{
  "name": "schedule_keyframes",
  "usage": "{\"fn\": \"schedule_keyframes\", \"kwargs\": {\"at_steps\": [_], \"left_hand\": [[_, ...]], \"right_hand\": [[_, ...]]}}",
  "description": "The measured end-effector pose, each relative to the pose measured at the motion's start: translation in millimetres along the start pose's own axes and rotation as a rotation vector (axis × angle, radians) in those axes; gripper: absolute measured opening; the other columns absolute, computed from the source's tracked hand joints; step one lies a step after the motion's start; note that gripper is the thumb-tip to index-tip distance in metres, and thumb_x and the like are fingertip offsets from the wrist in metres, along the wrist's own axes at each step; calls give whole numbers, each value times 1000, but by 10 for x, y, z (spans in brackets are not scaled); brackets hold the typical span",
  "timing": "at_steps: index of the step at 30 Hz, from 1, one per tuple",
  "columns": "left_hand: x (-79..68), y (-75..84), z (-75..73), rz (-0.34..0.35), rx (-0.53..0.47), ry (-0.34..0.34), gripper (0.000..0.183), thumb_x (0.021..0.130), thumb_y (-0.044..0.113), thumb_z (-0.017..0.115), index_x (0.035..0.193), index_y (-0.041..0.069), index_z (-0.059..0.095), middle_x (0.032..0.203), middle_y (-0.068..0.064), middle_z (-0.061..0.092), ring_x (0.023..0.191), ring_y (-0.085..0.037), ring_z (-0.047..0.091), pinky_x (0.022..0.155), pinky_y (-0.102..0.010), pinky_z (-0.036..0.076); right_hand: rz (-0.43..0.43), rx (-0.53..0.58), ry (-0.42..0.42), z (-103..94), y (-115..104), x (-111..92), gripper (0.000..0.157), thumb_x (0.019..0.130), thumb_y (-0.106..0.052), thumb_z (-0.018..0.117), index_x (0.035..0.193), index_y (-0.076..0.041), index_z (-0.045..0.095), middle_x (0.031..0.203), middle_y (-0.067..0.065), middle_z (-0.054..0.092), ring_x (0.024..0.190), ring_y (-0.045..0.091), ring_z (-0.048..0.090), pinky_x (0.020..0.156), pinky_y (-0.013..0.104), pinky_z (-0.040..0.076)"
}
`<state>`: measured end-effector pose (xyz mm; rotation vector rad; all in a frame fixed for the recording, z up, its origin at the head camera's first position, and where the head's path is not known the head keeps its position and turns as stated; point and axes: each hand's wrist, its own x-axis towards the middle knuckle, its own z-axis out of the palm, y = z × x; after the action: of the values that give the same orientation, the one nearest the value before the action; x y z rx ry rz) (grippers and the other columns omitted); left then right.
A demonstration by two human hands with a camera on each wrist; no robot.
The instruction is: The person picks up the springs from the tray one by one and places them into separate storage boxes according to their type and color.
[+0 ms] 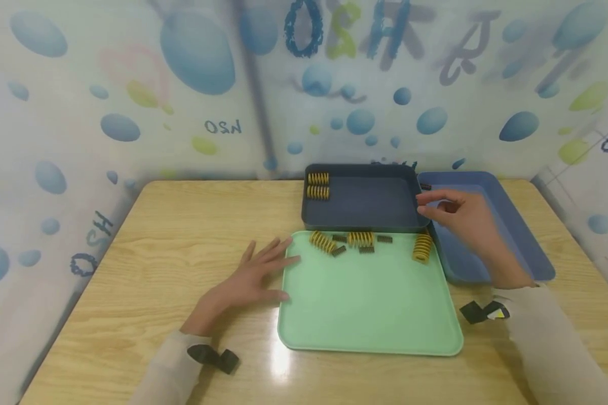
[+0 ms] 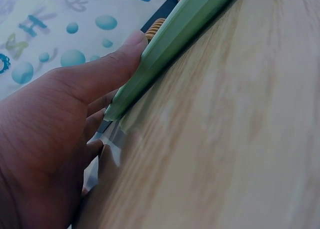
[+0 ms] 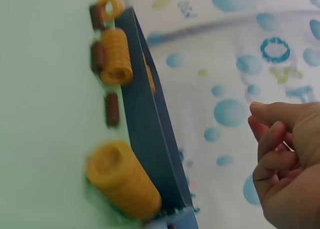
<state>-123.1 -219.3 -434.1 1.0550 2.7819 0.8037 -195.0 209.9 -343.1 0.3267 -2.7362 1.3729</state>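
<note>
My left hand [image 1: 253, 278] spreads its fingers over the left rim of a light green tray [image 1: 370, 315]; in the left wrist view its thumb [image 2: 117, 64] rests against that rim. My right hand [image 1: 463, 216] hovers over the blue tray [image 1: 524, 247], fingers loosely bent, with nothing visible between thumb and forefinger. Three yellow coil springs [image 1: 422, 248] lie along the green tray's far side, among several small dark springs [image 1: 367, 250]. Two more yellow springs [image 1: 318, 193] sit at the left end of the dark navy tray [image 1: 370, 202].
One small dark spring [image 1: 425, 187] lies at the blue tray's far left corner. The navy tray stands behind the green one, beside the blue tray. A wooden table [image 1: 182, 225] carries all three. Behind it hangs a white sheet [image 1: 182, 152] printed with drops.
</note>
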Motion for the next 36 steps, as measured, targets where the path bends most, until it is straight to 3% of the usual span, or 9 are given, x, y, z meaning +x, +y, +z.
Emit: {"fn": "schedule_keyframes", "kwargs": {"at_steps": [6,14,19,28,36], "left_hand": [[0,-5,-4,0,10,-6,74,83,56,66,146,24,42,160,-3,13,144,-33,9,106,-65,-7],[2,-5,16,-11,11,-7,74,83,54,66,146,24,41,160,-2,12,145,-31,8,107,-63,-8],[-6,-3,5,-11,6,-17,74,83,54,66,146,24,41,160,-2,12,145,-32,7,107,-64,-8],[0,8,3,-11,-5,-23,75,83,55,66,146,24,42,160,-3,13,144,-32,8,107,-63,-8],[-4,18,-20,-5,-9,-9,74,83,54,67,146,23,43,159,-4,14,144,-34,9,106,-65,-7]], "right_hand": [[-37,93,-48,201,-108,-147,28,85,-32,73,110,-18,72,95,3,70,61,25,51,47,32,37],[-43,161,-107,322,-205,-218,29,86,-31,73,112,-18,70,97,3,70,58,24,45,44,35,32],[-23,212,-169,455,-178,-256,32,85,-32,73,113,-15,70,100,6,69,52,22,39,42,35,34],[44,244,-271,662,-100,-270,38,85,-34,73,115,-10,69,110,4,67,70,40,55,60,43,49],[-21,232,-283,815,46,-228,30,88,-21,70,116,-9,69,112,7,67,59,35,54,53,38,48]]}}
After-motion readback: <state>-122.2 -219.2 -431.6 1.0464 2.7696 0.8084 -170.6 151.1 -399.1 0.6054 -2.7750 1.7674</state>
